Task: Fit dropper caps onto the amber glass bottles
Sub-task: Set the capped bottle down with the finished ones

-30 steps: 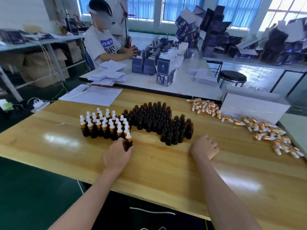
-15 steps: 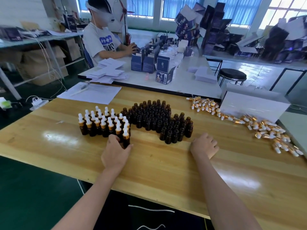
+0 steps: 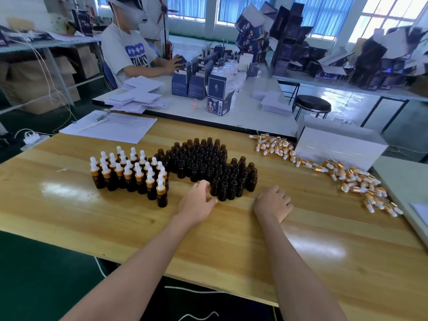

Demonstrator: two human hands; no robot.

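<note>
Logged left hand (image 3: 199, 202) open, fingers relaxed and slightly spread, fingertips right at the nearest of the uncapped amber bottles (image 3: 203, 163); could not tell whether touching or just short. Gripped nothing. Logged right hand (image 3: 273, 202) knuckles-up on wooden table (image 3: 115, 218), fingers curled under, just right of the same cluster's near edge; could not tell whether holding anything, palm hidden. Saw uncapped bottles upright, packed tight mid-table. Saw capped bottles (image 3: 129, 174) upright directly left of them, up against the cluster, white bulbs and gold collars on top, one capped bottle out front nearest the table edge. Found loose dropper caps (image 3: 347, 177) strewn flat on the right side, well apart from both hands, trailing along the front of a white box (image 3: 338, 147). Spotted paper sheets (image 3: 111, 128) at far left corner. Spotted second person (image 3: 129, 54) seated at the far table, hands at blue cartons (image 3: 196, 86); black stool (image 3: 311, 105) beside that table.
</note>
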